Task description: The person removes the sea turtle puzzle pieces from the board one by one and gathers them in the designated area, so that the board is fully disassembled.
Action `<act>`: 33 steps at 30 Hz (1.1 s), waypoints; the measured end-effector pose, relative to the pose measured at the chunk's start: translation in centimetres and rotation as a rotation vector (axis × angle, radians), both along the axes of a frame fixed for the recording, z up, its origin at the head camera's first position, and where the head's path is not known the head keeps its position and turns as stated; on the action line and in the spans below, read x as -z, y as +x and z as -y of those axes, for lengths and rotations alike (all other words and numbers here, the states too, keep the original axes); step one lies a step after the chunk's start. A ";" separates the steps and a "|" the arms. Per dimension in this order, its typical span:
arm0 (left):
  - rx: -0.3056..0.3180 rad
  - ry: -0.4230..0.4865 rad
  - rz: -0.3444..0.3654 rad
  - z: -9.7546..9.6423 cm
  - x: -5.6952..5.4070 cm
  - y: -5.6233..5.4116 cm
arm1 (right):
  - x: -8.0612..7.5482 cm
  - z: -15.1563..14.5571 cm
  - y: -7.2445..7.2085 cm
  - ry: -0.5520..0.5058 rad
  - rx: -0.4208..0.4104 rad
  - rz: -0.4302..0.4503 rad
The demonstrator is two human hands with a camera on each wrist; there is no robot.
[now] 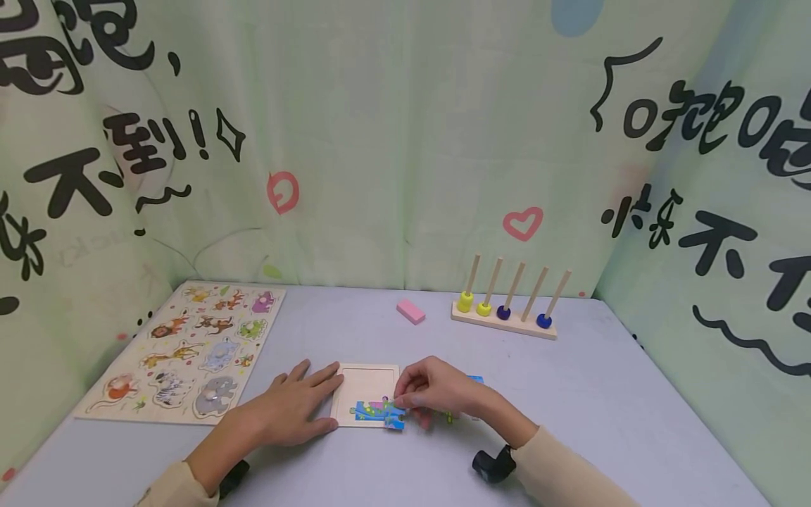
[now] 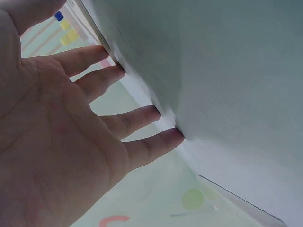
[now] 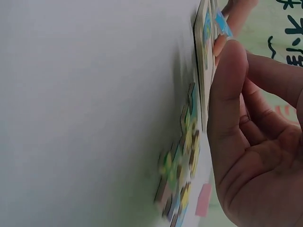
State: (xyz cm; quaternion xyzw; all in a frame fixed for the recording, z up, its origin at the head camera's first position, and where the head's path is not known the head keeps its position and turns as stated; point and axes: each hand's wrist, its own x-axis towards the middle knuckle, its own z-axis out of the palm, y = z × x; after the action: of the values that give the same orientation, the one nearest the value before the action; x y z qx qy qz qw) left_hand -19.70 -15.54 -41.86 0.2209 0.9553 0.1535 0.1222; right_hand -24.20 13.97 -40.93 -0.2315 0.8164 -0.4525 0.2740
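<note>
A small wooden puzzle tray point(image 1: 367, 380) lies at the front middle of the table, with joined blue puzzle pieces point(image 1: 366, 411) along its near edge. My left hand point(image 1: 288, 410) rests at the tray's left side, fingers spread, fingertips and thumb at the frame. In the left wrist view its fingers point(image 2: 142, 118) extend straight to the tabletop. My right hand point(image 1: 440, 387) pinches a blue puzzle piece point(image 3: 222, 24) between thumb and index finger, over the tray's near right corner. Loose puzzle pieces point(image 3: 187, 142) lie right of the tray, mostly hidden by this hand in the head view.
A large animal puzzle board point(image 1: 190, 345) lies at the left. Toward the back are a pink block point(image 1: 410, 311) and a wooden peg stand point(image 1: 507, 322) with yellow and blue beads. Printed curtains point(image 1: 405, 141) border the table's back and sides.
</note>
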 end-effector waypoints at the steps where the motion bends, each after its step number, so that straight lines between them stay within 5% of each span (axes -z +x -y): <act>1: 0.001 0.000 -0.002 0.0 0.0 0.0 | 0.0 -0.4 0.1 0.008 0.000 -0.001; 12: -0.002 0.006 0.002 0.0 -0.2 0.0 | 0.2 -3.2 1.3 0.069 0.000 -0.028; 33: -0.008 0.007 0.000 0.0 0.0 0.1 | 0.4 -3.7 1.5 0.100 0.005 -0.109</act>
State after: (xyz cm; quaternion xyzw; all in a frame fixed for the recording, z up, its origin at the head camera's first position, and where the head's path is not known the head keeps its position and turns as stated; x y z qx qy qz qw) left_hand -19.63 -15.49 -41.85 0.2175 0.9557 0.1571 0.1212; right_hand -22.72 17.68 -41.37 -0.2397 0.8524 -0.3984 0.2393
